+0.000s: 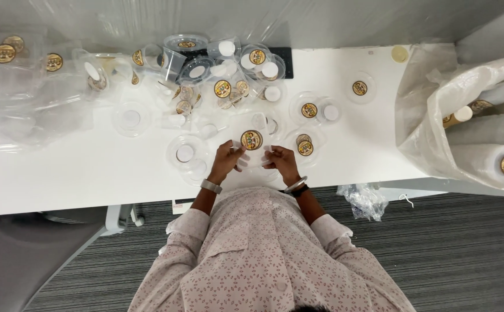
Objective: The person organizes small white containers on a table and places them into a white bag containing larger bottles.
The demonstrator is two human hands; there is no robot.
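Both hands (255, 162) hold a clear lid (253, 144) among scattered lids (217, 81).

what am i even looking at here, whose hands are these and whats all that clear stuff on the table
There is no machine here: a person works with two bare hands. The single picture comes from a camera above the head, looking straight down, so you see a patterned shirt at the bottom and the arms reaching forward.

The left hand and right hand meet over a clear plastic lid with a round gold sticker, both holding it at its edges.

On the white table lie many more clear lids and small cups, most with the same gold sticker, some with white discs. At far left sits a pile of clear packaging. At right, a large plastic bag holds stacked containers. The floor is grey striped carpet.
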